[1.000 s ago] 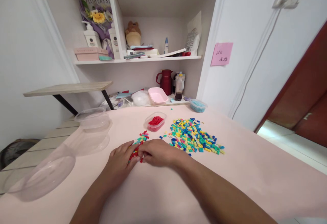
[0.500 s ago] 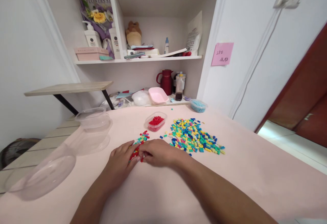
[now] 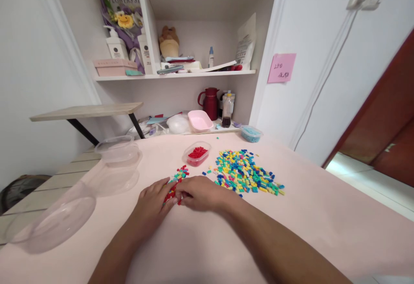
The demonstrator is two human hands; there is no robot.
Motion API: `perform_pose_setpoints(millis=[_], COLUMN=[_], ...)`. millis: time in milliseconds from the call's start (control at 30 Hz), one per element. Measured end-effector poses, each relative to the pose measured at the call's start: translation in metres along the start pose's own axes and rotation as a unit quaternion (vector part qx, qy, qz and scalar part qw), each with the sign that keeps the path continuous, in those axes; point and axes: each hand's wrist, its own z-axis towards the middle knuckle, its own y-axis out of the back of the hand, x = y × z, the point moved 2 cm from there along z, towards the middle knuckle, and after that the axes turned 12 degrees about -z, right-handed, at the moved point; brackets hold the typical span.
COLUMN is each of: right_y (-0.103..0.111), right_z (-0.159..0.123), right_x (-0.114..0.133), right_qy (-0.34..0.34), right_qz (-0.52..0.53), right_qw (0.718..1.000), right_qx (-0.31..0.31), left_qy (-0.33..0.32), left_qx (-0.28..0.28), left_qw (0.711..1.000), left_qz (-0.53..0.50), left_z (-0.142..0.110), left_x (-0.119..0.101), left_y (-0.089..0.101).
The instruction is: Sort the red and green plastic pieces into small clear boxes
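Observation:
My left hand [image 3: 154, 201] lies flat with its fingers stretched out along the left side of a small pile of building bricks [image 3: 181, 173], mostly red and green. My right hand [image 3: 198, 193] meets it from the other side, its fingers curled down into the same bricks near my left thumb. Whatever is between the right fingertips is hidden. Just beyond the hands stands a clear plastic tub [image 3: 186, 156] holding red bricks [image 3: 198, 152]. To the right spreads a larger heap of mixed bricks [image 3: 242, 172] in yellow, green, blue and white.
Clear empty-looking tubs [image 3: 121, 152] and a clear lid [image 3: 64, 215] lie at the left. A tub of light-blue bricks [image 3: 251, 134] stands at the back right. Behind the pink-covered table [image 3: 291, 232] are a pink basin [image 3: 200, 121], a red jug [image 3: 211, 105] and a bottle [image 3: 227, 111].

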Motion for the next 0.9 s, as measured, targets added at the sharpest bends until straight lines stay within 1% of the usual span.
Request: perform_pose_setpoints(millis=[233, 500, 900], right_y=[0.0010, 0.0028, 0.0035], right_z=[0.0000, -0.0006, -0.0015], right_x=[0.0010, 0.0030, 0.0045], right_qy=[-0.003, -0.005, -0.004], right_qz=[-0.001, -0.012, -0.016], right_qw=[1.000, 1.000, 1.000], right_qx=[0.003, 0.005, 0.007], left_qy=[-0.002, 0.004, 0.004], left_qx=[-0.003, 0.007, 0.007], left_qw=[1.000, 1.000, 1.000], left_qz=[0.002, 0.005, -0.003], left_z=[0.0002, 0.0021, -0.0004], left_x=[0.0004, -0.0006, -0.0040], left_y=[-0.0006, -0.0007, 0.0029])
